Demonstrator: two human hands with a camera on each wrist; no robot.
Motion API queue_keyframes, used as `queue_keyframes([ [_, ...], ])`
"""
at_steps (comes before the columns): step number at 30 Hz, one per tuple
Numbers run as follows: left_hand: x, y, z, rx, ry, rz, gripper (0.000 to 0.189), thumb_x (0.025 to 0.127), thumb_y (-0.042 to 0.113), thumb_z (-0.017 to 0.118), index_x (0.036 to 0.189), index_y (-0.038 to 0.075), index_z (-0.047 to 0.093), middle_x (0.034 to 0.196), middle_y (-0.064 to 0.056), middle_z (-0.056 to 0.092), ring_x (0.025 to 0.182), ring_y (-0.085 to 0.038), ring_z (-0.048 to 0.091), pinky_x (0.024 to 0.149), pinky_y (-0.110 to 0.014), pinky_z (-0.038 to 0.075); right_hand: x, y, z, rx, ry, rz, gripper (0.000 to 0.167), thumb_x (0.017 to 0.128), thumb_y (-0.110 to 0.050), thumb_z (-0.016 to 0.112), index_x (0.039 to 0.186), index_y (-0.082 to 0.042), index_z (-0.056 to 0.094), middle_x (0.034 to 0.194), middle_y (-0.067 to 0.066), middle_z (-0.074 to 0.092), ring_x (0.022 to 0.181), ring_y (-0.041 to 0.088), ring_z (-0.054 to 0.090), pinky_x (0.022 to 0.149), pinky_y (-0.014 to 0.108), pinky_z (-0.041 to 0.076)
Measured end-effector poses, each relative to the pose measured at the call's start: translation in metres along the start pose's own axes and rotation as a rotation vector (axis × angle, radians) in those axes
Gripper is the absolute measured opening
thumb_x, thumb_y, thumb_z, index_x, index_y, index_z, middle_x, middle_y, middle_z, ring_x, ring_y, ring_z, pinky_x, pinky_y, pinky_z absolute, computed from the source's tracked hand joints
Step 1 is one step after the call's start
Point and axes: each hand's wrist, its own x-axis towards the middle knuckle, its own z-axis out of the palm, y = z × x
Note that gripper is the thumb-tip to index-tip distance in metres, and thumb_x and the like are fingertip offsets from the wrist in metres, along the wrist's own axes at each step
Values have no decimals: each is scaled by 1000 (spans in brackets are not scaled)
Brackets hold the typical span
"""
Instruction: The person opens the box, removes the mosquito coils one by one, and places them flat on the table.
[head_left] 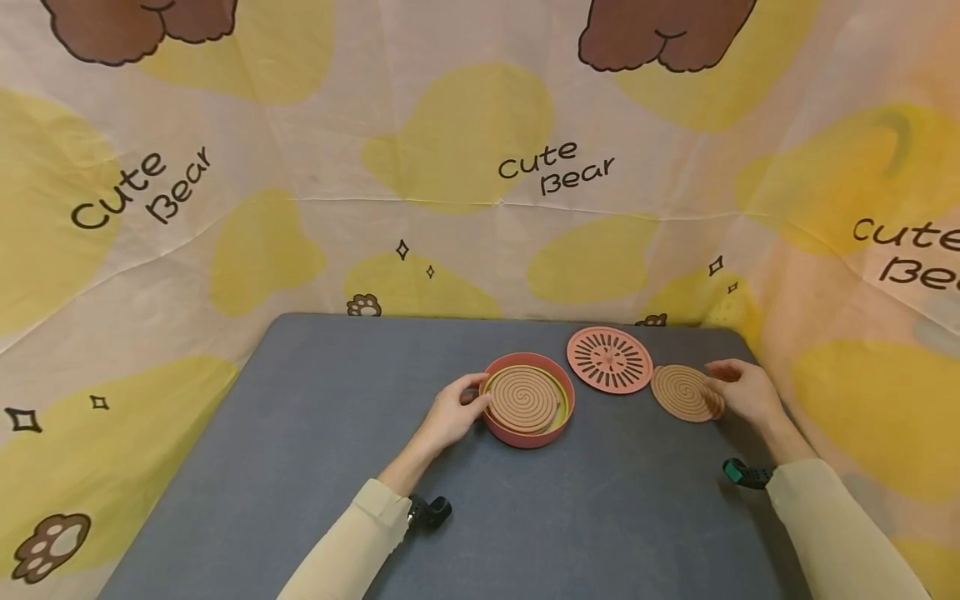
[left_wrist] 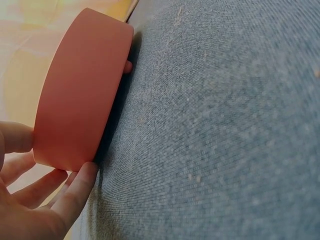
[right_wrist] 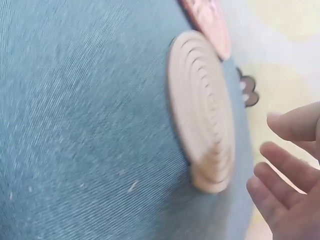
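My left hand holds the side of a round red mosquito coil holder. In the left wrist view its fingers spread over the holder's wall from rim to base. A brown spiral mosquito coil lies inside, over a yellow-green inner surface. To the right, my right hand hovers beside a second mosquito coil on the table. The right wrist view has the fingers loosely bent and apart from that coil, with nothing held.
A pink slotted lid lies flat between the holder and the loose coil, near the back edge. The grey-blue table meets a printed cloth wall at the back and sides.
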Motion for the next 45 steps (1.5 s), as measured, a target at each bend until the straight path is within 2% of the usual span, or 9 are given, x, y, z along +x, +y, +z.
queue_keyframes([
  [7,0,1,-2,1,-4,-4,42,102,23,65,143,12,59,138,-12,60,117,-27,64,82,-38,57,2,-28,-1,3,34,-89,31,101,-20,65,118,6,69,113,26,70,92,24,64,69,17,46],
  [15,-1,2,-2,-4,-6,2,43,102,22,65,143,11,59,134,-14,62,113,-25,66,79,-35,57,2,-64,7,79,-7,-79,36,104,-27,61,124,2,68,120,24,67,105,36,62,76,21,48],
  [21,-1,0,-1,7,2,3,42,102,22,65,142,12,60,133,-13,62,112,-24,66,77,-34,56,1,-84,19,111,-43,-95,35,105,-28,60,125,0,67,121,23,67,107,37,62,85,41,49],
  [24,-1,0,-1,4,6,-6,42,101,22,66,142,13,60,133,-12,63,111,-23,66,77,-34,56,2,-93,26,128,-52,-103,34,104,-28,60,124,-1,68,120,21,67,107,37,63,87,46,49],
  [28,-1,0,0,13,9,-1,42,101,22,66,142,12,60,134,-12,62,113,-24,66,77,-34,56,2,-104,34,144,-67,-112,31,104,-26,61,123,-2,69,120,19,68,107,35,63,87,43,50],
  [32,-1,0,1,20,16,4,41,102,22,65,141,13,61,136,-11,61,114,-24,65,77,-34,56,1,-117,42,193,-96,-132,29,104,-21,62,123,-2,68,121,20,68,108,34,64,83,29,52],
  [35,-1,0,1,22,16,2,41,102,23,65,141,14,61,136,-11,61,115,-24,65,78,-34,57,2,-126,49,236,-116,-149,29,103,-21,63,123,-1,69,120,20,68,109,34,64,81,25,52],
  [41,0,0,1,22,9,-2,41,102,24,65,142,14,60,136,-11,61,116,-25,65,79,-35,57,5,-145,63,237,-140,-159,31,102,-23,64,124,-2,70,118,17,68,108,34,63,85,42,52],
  [45,0,1,0,27,2,4,42,102,23,65,142,13,60,137,-12,60,116,-25,65,79,-36,57,5,-153,73,230,-140,-194,27,101,-19,66,122,-3,71,116,14,68,104,32,64,84,45,52],
])
